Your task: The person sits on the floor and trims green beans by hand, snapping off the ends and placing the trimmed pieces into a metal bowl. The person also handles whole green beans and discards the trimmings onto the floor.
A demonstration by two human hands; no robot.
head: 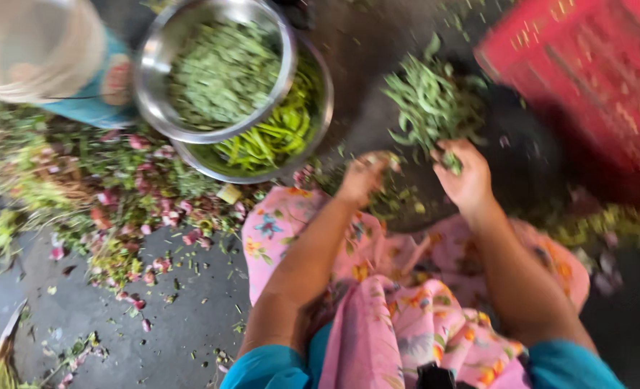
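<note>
A loose heap of green bean pods (432,101) is spread on the dark floor; a few pods are seen pinched at its near edge.

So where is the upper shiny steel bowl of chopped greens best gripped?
Probably by the bare rim of the upper shiny steel bowl of chopped greens on its left side: it sits nested in the lower steel bowl of green chillies, whose contents crowd its right edge.

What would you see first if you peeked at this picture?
Probably the two hands in the middle: the right hand grabs a heap of green pods, and the left hand rests beside it. At upper left, two stacked steel bowls brim with green bits. A bright red crate fills the upper right corner.
</note>
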